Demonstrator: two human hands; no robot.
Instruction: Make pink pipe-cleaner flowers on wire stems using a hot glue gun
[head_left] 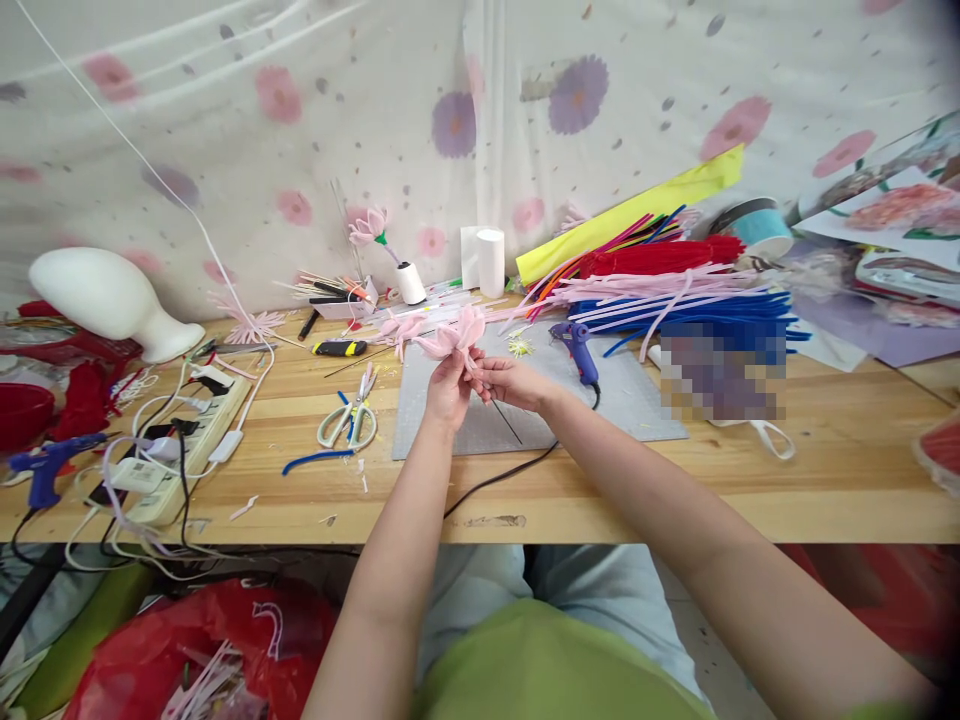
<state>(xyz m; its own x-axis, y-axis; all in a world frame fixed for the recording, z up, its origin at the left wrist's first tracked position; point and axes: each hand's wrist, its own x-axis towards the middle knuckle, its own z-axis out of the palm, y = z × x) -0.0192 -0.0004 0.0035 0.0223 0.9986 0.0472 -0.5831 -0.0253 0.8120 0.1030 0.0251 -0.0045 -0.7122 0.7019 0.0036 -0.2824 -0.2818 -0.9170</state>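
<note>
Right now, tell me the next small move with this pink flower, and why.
Probably pinch the petal ends tighter against the thin dark stem with the right hand, while the left hand steadies the pink flower. Both hands grip just under the petals, the stem hangs free below over the grey mat, and the glue gun lies close at the right.

I see a lime-green top and pale grey-blue trousers. Bare forearms end in the left hand and right hand.

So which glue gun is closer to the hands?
The glue gun on the grey mat, just beside the right hand. The other gun lies far left, by the power strip.
</note>
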